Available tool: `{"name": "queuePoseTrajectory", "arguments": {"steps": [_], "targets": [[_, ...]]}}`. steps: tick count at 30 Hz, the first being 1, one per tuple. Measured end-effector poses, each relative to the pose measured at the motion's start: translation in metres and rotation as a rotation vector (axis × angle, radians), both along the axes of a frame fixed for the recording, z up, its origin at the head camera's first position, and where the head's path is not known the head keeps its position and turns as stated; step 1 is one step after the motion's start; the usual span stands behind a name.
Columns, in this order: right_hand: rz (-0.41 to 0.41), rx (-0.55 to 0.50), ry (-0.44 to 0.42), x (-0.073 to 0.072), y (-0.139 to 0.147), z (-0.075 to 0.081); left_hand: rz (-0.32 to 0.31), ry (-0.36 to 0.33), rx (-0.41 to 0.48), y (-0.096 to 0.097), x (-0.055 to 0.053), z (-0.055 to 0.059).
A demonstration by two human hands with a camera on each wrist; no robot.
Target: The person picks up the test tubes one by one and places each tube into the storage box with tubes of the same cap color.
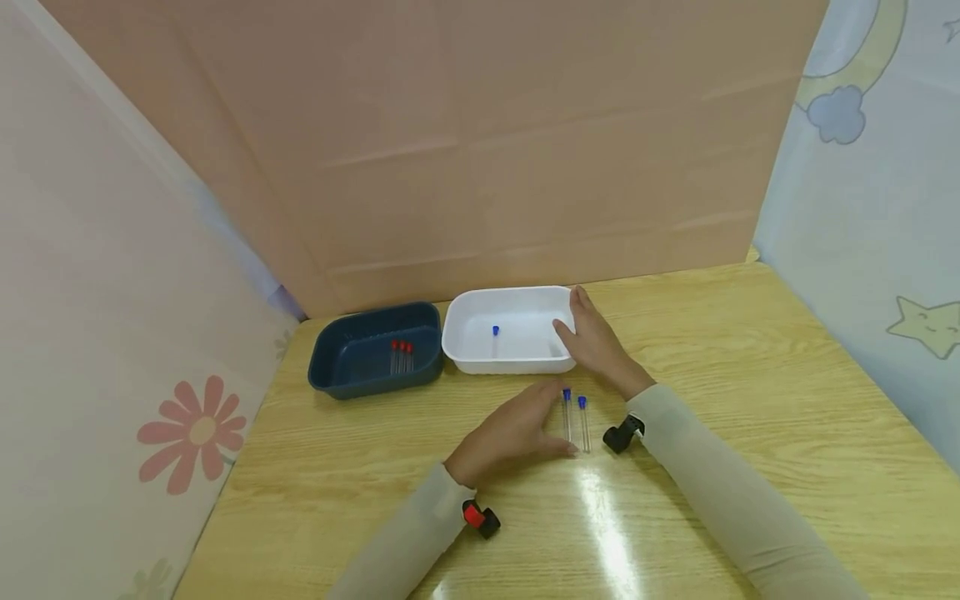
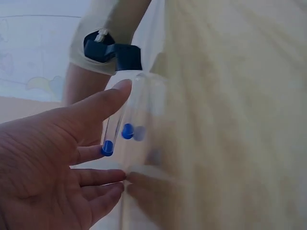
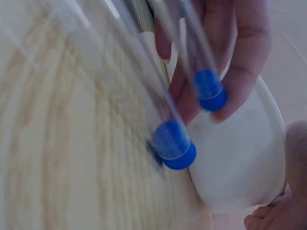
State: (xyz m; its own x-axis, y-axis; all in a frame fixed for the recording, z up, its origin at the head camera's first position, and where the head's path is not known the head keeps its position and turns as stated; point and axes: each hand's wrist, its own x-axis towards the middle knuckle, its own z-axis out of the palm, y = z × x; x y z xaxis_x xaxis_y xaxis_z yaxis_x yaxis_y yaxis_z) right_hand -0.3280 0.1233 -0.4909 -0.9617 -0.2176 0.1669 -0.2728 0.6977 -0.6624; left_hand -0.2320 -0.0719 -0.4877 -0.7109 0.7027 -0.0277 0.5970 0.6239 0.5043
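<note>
My left hand [image 1: 513,433] pinches a blue-capped test tube [image 1: 567,394] lengthwise, thumb at the glass end and a finger at the cap; the left wrist view shows the cap [image 2: 107,148] against that finger. Just right of it, a second blue-capped test tube [image 1: 582,402] lies on the table. With the thumb inside and the other fingers outside, my right hand [image 1: 597,343] grips the right rim of a white plastic basin [image 1: 510,366]. Inside the basin lies one more blue-capped tube [image 1: 496,332].
A dark blue basin [image 1: 375,387] stands left of the white one, close beside it. Several red-capped test tubes [image 1: 401,347] lie in it. The wooden table [image 1: 720,400] meets a curtained backdrop [image 1: 480,167] behind the basins and patterned walls at both sides.
</note>
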Motion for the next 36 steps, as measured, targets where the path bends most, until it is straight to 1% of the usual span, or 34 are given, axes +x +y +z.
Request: {"name": "queuePoseTrajectory", "arguments": {"steps": [4, 7, 11, 14, 16, 21, 24, 28, 31, 36], "targets": [[-0.006, -0.003, 0.000, 0.000, -0.001, 0.000, -0.011, -0.058, 0.031, -0.005, -0.001, 0.012], [-0.001, -0.005, 0.010, 0.000, -0.002, 0.000, -0.020, -0.059, 0.053, -0.009, -0.002, 0.016], [-0.001, -0.013, 0.014, 0.000, -0.003, 0.001, -0.047, -0.031, 0.103, -0.015, -0.001, 0.020], [-0.014, -0.017, 0.009, -0.001, -0.002, 0.001, -0.059, -0.024, 0.128, -0.021, 0.000, 0.025], [-0.019, -0.015, 0.012, -0.002, -0.001, 0.000, -0.044, -0.030, 0.130, -0.026, 0.001, 0.028], [-0.024, -0.012, 0.011, -0.002, -0.001, -0.003, 0.021, -0.049, 0.107, -0.037, 0.003, 0.034], [-0.025, -0.013, 0.003, -0.001, 0.000, -0.004, 0.046, -0.063, 0.100, -0.043, 0.002, 0.039], [-0.026, -0.011, -0.005, 0.000, 0.000, -0.004, 0.076, -0.095, 0.120, -0.051, -0.002, 0.044], [-0.022, -0.011, -0.007, 0.001, 0.000, -0.004, 0.082, -0.110, 0.133, -0.056, -0.006, 0.046], [-0.016, -0.017, -0.010, 0.001, -0.001, -0.003, 0.066, -0.116, 0.155, -0.060, -0.008, 0.048]]}}
